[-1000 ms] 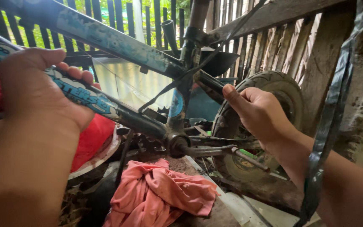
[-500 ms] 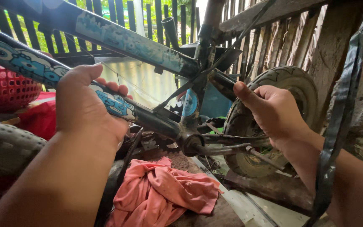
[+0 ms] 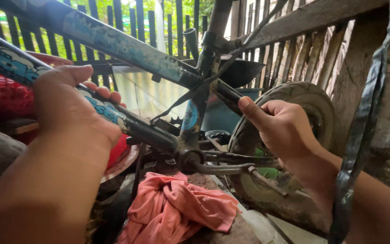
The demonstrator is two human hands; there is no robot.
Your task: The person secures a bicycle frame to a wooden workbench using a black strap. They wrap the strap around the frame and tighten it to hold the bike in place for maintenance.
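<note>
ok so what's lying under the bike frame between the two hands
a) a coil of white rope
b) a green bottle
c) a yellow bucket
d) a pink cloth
d: a crumpled pink cloth lies just below the bike frame, between the left hand, which grips the lower tube, and the right hand, which holds a tube by the small wheel.

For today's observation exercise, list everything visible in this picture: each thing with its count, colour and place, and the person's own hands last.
bicycle frame: one, blue and black, across the middle
rear wheel: one, grey, muddy, right of centre
cloth: one, pink, crumpled below the frame
basket: one, red, far left
rubber strip: one, dark, hanging at right
slatted fence: one, dark, behind
left hand: gripping the lower frame tube
right hand: closed on the frame stay by the wheel
</note>
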